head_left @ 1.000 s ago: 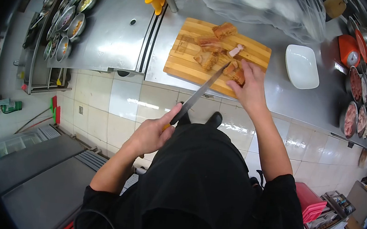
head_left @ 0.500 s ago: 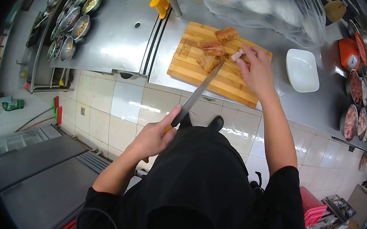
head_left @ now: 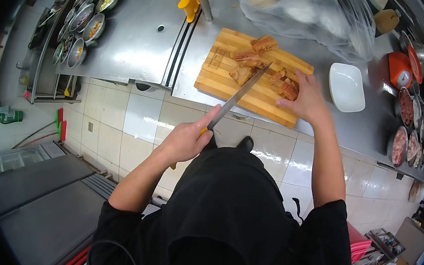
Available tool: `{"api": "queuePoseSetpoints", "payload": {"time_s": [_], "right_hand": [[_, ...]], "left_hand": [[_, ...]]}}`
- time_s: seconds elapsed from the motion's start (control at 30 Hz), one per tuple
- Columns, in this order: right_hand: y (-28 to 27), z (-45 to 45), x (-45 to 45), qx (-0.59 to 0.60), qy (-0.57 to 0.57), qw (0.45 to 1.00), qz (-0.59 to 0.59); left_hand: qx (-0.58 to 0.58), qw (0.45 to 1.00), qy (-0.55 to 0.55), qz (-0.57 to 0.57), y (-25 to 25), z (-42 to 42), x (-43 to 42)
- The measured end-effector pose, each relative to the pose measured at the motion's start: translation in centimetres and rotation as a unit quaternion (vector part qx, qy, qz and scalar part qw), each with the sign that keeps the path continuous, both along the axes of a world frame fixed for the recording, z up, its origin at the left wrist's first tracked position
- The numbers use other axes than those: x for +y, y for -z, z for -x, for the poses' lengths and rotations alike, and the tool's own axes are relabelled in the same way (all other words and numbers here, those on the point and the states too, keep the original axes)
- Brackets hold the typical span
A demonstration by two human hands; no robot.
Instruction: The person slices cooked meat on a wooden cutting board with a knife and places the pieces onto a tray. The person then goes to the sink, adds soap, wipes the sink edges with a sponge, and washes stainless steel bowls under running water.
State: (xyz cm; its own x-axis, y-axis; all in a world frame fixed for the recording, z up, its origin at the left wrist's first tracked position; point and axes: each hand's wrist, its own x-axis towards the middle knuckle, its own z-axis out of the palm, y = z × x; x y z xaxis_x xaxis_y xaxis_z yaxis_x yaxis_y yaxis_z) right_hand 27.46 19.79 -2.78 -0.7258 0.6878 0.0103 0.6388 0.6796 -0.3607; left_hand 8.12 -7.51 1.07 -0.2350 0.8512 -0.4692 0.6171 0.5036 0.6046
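My left hand (head_left: 189,139) is closed round the yellow handle of a long knife (head_left: 234,100). The blade slants up over the wooden cutting board (head_left: 211,84), its tip near the middle of the board. Chunks of browned roast pork, among them a front chunk (head_left: 242,75), a middle chunk (head_left: 247,59) and a back chunk (head_left: 265,44), lie left of the tip. Smaller cut pork pieces (head_left: 287,88) sit to its right. My right hand (head_left: 309,97) curves about these pieces, thumb and fingers apart; whether it touches them I cannot tell.
A white square dish (head_left: 347,88) stands right of the board, with a large clear plastic bag (head_left: 310,14) behind. An orange scale (head_left: 399,70) and bowls of raw meat (head_left: 399,145) are further right. Bowls of chopped ingredients (head_left: 94,26) line the left. Yellow-handled tools (head_left: 187,5) hang by a post.
My right hand has let go of a pale pork piece and moved down to the right, its fingers wider. The knife tip has shifted up and right, past the front chunk.
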Motion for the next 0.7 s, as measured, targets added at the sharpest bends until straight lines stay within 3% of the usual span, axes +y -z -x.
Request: {"api": "queuePoseSetpoints", "payload": {"time_s": [0.1,0.3,0.4,0.5,0.6,0.7], "right_hand": [[1.6,-0.1,0.2,0.003,0.037,0.992,0.117],[0.8,1.0,-1.6,0.019,0.093,0.991,0.091],[1.4,1.3,-0.8,0.032,0.092,0.985,0.141],[2.4,0.9,1.8,0.061,0.086,0.992,0.076],[0.9,1.0,2.9,0.012,0.115,0.991,0.068],[-0.6,1.1,1.0,0.057,0.1,0.993,-0.035]], "left_hand": [[0.017,0.999,0.022,0.03,-0.3,-0.2,1.1],[-0.004,0.999,0.034,0.042,-0.4,-1.8,1.1],[0.02,0.998,0.053,-0.022,0.8,-2.6,1.1],[0.014,0.998,0.05,0.018,0.6,-3.5,4.5],[0.026,0.998,0.037,0.041,-0.8,-3.5,6.3],[0.021,0.999,-0.005,-0.047,-2.0,-1.8,2.2]]}}
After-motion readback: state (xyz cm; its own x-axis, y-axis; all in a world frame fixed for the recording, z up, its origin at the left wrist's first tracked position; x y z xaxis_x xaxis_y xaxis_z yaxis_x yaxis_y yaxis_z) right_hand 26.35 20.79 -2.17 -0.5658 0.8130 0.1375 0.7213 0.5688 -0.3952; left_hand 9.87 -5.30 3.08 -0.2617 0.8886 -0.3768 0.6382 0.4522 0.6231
